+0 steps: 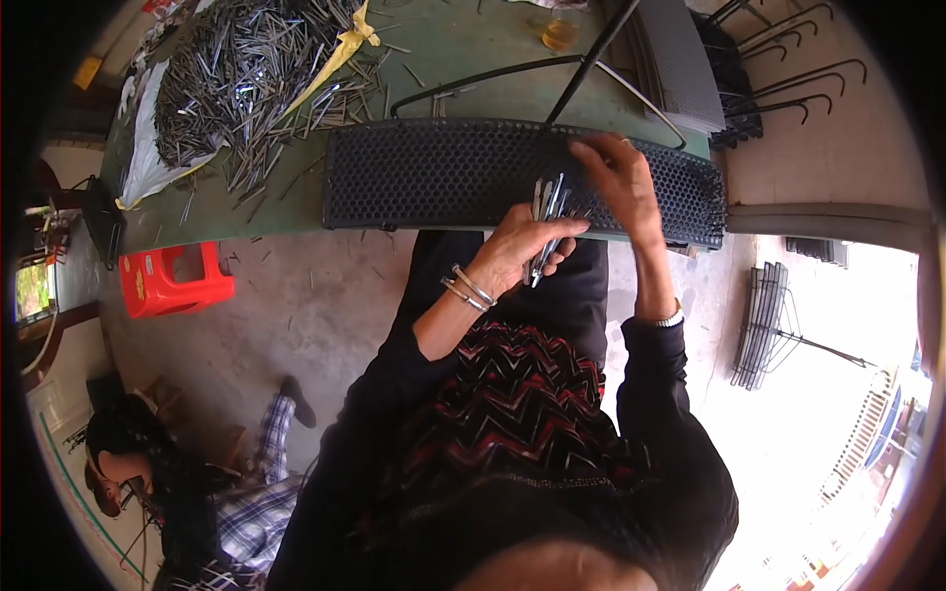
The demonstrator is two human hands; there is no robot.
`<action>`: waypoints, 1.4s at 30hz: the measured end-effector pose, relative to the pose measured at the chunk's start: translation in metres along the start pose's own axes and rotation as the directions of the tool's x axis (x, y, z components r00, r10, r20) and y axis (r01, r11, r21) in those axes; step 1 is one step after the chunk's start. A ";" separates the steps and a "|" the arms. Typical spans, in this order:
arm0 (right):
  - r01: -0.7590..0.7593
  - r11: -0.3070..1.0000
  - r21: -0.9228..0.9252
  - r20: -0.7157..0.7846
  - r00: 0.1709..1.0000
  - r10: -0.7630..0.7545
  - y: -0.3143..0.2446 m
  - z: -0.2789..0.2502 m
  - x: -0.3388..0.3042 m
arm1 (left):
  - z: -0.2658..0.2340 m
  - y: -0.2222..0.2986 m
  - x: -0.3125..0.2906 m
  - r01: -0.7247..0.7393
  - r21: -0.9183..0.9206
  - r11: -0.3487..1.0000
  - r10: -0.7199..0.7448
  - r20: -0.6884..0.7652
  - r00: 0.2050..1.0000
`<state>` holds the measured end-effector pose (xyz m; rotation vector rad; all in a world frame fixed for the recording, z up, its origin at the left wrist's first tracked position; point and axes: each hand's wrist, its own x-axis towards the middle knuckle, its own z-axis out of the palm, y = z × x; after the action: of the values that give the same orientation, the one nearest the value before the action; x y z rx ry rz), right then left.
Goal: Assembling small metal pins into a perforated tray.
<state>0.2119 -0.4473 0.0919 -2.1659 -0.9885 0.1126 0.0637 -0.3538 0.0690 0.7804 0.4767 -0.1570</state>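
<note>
My left hand (520, 246), with bangles at its wrist, is closed around a bundle of thin metal strips (548, 212) just in front of the rack's near edge. The strips stick up between thumb and fingers. Over the right part of a long black rack full of small holes (424, 177) is my right hand (623, 182). Its thumb and fingers are drawn together close above the holes; whatever they pinch is too small to make out. A black rod frame (576, 84) rises behind the rack, which lies along the front of a green table (453, 74).
A large heap of thin metal strips (246, 89) spills from a white and yellow sack at the left. A glass of amber liquid (560, 32) stands at the back. Below are a red stool (177, 280) and a seated person (197, 483); hooked rods (788, 74) are at the right.
</note>
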 end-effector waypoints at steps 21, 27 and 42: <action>-0.045 0.937 0.347 -0.168 0.980 0.109 -0.003 -0.037 -0.004 | 0.023 -0.010 0.006 0.034 -0.031 0.999 -0.033 0.035 0.999; 0.108 0.993 -0.043 -0.302 0.946 -0.116 0.027 -0.014 0.010 | 0.028 -0.012 0.004 0.073 -0.136 0.988 -0.065 0.060 0.996; 0.302 0.942 -0.144 -0.089 0.944 -0.316 0.018 -0.022 0.013 | 0.027 -0.014 0.007 0.022 -0.504 0.864 -0.006 0.033 0.999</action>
<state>0.2404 -0.4591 0.0989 -2.0743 -1.2870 -0.2259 0.0749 -0.3825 0.0733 0.2570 0.4671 -0.0512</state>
